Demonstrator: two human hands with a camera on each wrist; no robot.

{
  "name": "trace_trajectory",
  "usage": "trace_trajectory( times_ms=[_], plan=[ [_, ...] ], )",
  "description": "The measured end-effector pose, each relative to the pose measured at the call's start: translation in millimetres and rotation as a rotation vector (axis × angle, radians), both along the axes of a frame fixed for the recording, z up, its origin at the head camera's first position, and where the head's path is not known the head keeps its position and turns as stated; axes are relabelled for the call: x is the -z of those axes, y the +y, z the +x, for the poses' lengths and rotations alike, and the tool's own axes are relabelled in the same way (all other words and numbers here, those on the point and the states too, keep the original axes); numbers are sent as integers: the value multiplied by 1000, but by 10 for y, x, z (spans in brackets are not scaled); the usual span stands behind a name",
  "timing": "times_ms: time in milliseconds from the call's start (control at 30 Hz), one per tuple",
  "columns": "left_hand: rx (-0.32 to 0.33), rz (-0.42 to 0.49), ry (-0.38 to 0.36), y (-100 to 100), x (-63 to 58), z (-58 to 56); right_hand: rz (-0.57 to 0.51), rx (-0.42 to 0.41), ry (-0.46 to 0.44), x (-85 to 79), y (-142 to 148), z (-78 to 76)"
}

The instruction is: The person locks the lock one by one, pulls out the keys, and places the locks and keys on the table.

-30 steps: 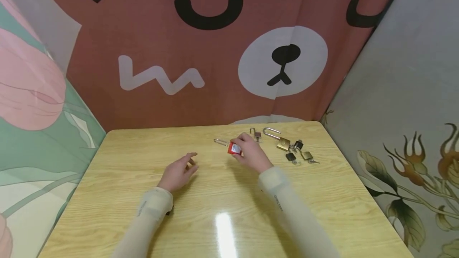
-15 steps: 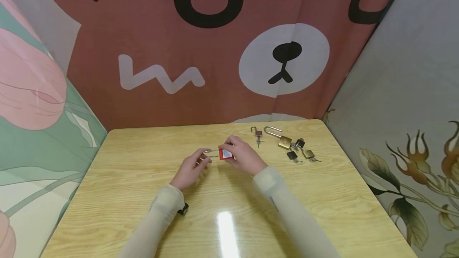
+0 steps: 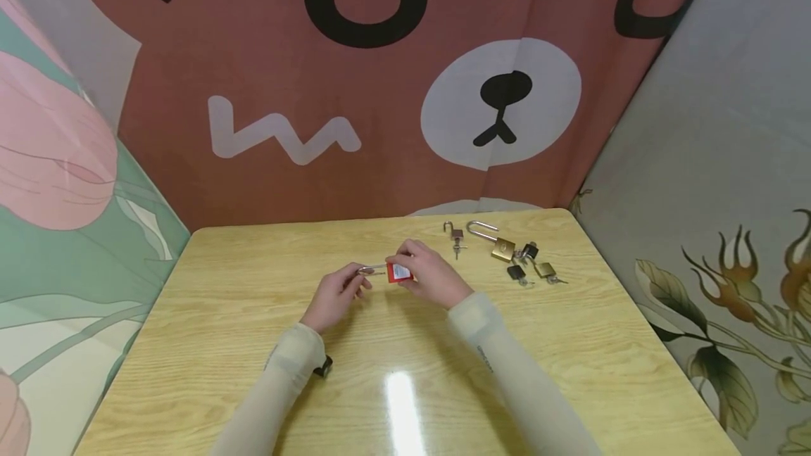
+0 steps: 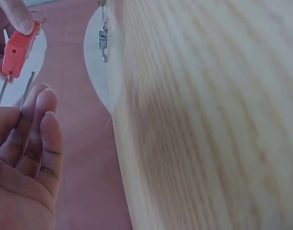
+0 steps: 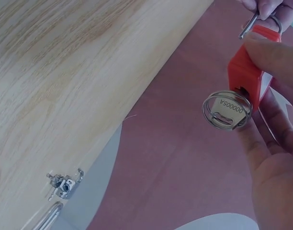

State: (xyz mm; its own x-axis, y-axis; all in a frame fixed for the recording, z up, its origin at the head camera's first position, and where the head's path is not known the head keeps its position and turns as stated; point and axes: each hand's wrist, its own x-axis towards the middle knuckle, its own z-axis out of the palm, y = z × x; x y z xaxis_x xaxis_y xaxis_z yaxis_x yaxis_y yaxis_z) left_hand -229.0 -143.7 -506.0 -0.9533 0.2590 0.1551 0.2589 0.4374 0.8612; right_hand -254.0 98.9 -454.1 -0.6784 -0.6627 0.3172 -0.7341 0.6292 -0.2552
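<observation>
A red padlock (image 3: 399,272) with a white label is held above the table between both hands. My right hand (image 3: 434,276) grips its body, thumb on one side and fingers on the other. In the right wrist view a flat key (image 5: 228,110) with a split ring sticks out of the padlock's bottom. My left hand (image 3: 332,300) pinches the long metal shackle (image 4: 27,91) between thumb and fingers. One shackle leg enters the red body; the other leg's end stands free beside it. The shackle's bend is hidden behind the left fingers.
On the wooden table (image 3: 222,301), back right, lie a brass padlock (image 3: 503,250) with a long open shackle, a small brown padlock (image 3: 457,234), two black padlocks (image 3: 516,274) and a small brass padlock (image 3: 545,271), some with keys. A printed curtain (image 3: 380,181) hangs behind.
My right hand has carried the red padlock left, while my left hand has come right and taken hold of the shackle. Over the last half second the shackle has turned slightly.
</observation>
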Motion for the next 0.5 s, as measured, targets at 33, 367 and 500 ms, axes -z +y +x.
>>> trace_trajectory(
  times_ms=[33,367,500],
  plan=[
    [-6,2,3,3,-5,-3,-1,0,-1,-1,1,0],
    [-31,74,-48,28,-33,11,-21,15,-8,-8,12,14],
    [-45,88,-66,41,-46,25,-29,18,4,-3,13,16]
  ],
)
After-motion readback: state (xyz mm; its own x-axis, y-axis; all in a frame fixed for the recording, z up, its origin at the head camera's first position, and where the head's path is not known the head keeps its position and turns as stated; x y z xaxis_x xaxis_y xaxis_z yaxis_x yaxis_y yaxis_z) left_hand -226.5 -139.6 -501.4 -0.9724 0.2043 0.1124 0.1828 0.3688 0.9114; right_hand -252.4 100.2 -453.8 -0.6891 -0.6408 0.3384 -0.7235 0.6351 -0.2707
